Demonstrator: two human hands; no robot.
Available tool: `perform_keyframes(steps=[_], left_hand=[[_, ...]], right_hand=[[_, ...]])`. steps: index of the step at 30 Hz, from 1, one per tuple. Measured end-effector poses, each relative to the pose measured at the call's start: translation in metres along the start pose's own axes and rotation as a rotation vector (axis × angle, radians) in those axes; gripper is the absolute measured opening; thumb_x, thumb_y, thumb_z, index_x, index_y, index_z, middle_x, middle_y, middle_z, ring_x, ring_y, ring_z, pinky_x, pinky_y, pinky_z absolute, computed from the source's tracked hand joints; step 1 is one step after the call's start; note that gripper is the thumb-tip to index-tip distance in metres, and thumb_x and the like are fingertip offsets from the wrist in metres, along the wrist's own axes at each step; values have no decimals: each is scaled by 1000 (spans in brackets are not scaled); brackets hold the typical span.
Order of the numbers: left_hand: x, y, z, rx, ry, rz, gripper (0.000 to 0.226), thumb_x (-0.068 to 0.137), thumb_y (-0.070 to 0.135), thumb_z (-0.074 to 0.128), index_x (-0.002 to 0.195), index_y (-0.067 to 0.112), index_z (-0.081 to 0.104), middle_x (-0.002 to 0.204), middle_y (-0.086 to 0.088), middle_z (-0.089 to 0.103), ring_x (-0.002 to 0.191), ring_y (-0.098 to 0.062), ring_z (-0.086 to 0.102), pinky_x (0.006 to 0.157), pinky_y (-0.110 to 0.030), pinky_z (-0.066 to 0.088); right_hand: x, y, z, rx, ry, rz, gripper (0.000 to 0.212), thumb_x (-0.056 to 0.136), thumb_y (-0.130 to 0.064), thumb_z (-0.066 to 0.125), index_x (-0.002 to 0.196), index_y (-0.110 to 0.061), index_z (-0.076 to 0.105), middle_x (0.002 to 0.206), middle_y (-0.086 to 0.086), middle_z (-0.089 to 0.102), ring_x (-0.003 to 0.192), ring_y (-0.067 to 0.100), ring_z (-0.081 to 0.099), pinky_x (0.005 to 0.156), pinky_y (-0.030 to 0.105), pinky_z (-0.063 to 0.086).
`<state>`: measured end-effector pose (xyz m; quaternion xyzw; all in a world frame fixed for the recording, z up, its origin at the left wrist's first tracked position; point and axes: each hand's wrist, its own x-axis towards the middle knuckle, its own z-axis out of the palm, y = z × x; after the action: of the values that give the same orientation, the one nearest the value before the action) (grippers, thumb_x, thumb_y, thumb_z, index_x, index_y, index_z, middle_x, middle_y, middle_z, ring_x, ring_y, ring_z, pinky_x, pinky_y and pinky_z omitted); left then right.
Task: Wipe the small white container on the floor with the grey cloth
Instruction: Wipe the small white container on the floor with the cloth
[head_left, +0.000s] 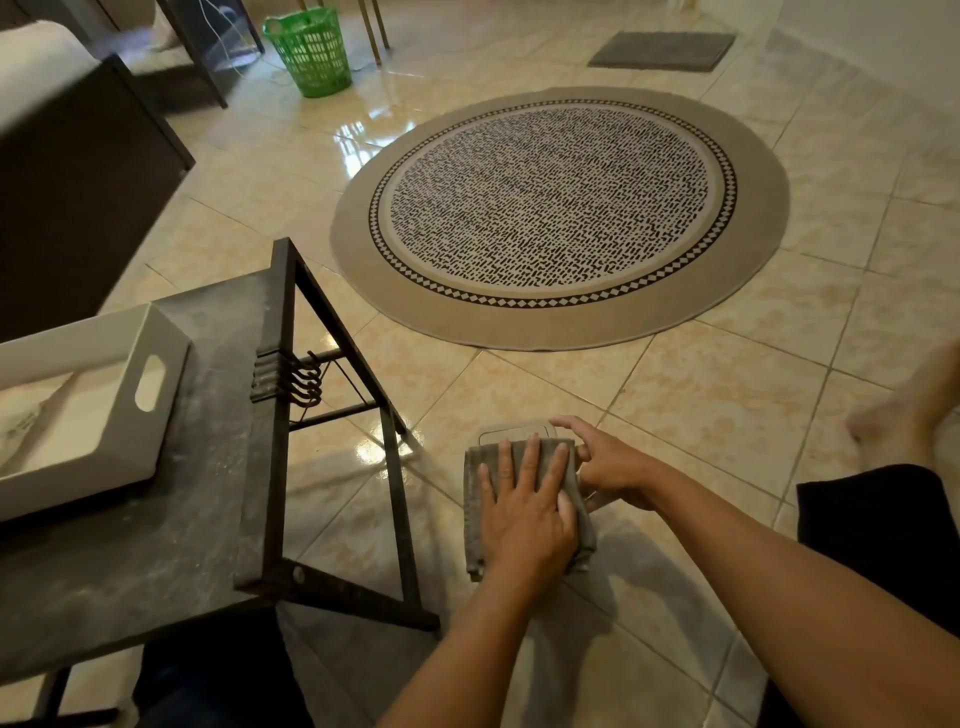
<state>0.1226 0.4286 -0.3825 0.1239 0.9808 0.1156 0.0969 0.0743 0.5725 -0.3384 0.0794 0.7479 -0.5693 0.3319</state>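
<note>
The small white container (514, 432) sits on the tiled floor, mostly hidden; only its far rim shows above the grey cloth (474, 514). The cloth is draped over the container's top. My left hand (524, 509) lies flat on the cloth with fingers spread, pressing it down. My right hand (608, 465) grips the container's right side, fingers curled around its far corner.
A dark metal-framed low table (218, 457) stands to the left with a white tray (78, 410) on it. A round patterned rug (561, 218) lies ahead. A green basket (311, 52) and grey mat (662, 50) are far off. My bare foot (914, 410) is at right.
</note>
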Motion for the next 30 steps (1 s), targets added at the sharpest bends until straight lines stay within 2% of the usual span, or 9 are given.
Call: perform_keyframes(steps=[4,9,12,16,19,21,25,28,30], left_hand=[[2,-20,-1,-18,2,-110,63,101,43,17,150,39,-21,159,1,-31,143,-26,-35,118,-56,-10],[-20,-2,4,-30,4,-114,63,93,47,5,151,40,-20,158,1,-32,142,-26,-36,117,-55,-14],[-4,4,4,-38,-1,-70,65,90,47,2,151,40,-18,159,2,-30,143,-26,-34,117,-54,-16],[7,-13,-2,-33,16,-148,66,86,51,-5,148,39,-25,158,0,-33,142,-27,-36,118,-57,-12],[-10,-16,1,-85,54,-185,66,88,50,-1,149,39,-22,160,0,-31,143,-26,-35,117,-55,-13],[-21,-6,13,-68,73,-148,65,92,49,8,152,39,-15,161,-1,-25,145,-27,-31,116,-55,-12],[-23,12,24,-15,133,-118,67,92,44,34,156,32,18,162,-7,20,148,-30,5,113,-52,1],[-17,14,21,5,184,-151,67,92,44,38,156,31,21,161,-7,25,148,-30,11,115,-52,-1],[-13,16,19,-18,179,-171,66,93,44,38,154,31,20,160,-7,24,148,-33,15,115,-53,1]], right_hand=[[3,3,0,22,10,13,93,80,25,48,149,-35,29,84,9,52,71,18,60,64,41,63],[6,3,-1,6,10,13,95,80,25,49,149,-36,29,85,10,53,70,19,61,58,36,61],[5,4,-1,-18,5,6,95,79,25,48,151,-35,27,99,16,61,82,24,66,61,37,62],[5,6,1,8,27,-4,93,81,23,50,150,-36,29,89,12,53,73,20,62,64,40,63],[7,10,1,56,42,-14,95,81,23,53,150,-38,29,90,13,52,73,22,62,64,42,63],[7,12,0,70,58,-23,96,80,23,51,150,-38,28,90,13,53,75,24,62,63,42,63],[4,15,4,101,134,-37,97,78,23,47,150,-38,26,92,15,55,80,27,61,68,48,61],[2,24,9,196,252,-30,96,80,22,49,152,-35,23,82,12,55,63,18,55,48,32,50],[-1,31,15,284,337,-25,94,81,23,49,152,-32,21,78,11,51,57,14,49,42,25,41]])
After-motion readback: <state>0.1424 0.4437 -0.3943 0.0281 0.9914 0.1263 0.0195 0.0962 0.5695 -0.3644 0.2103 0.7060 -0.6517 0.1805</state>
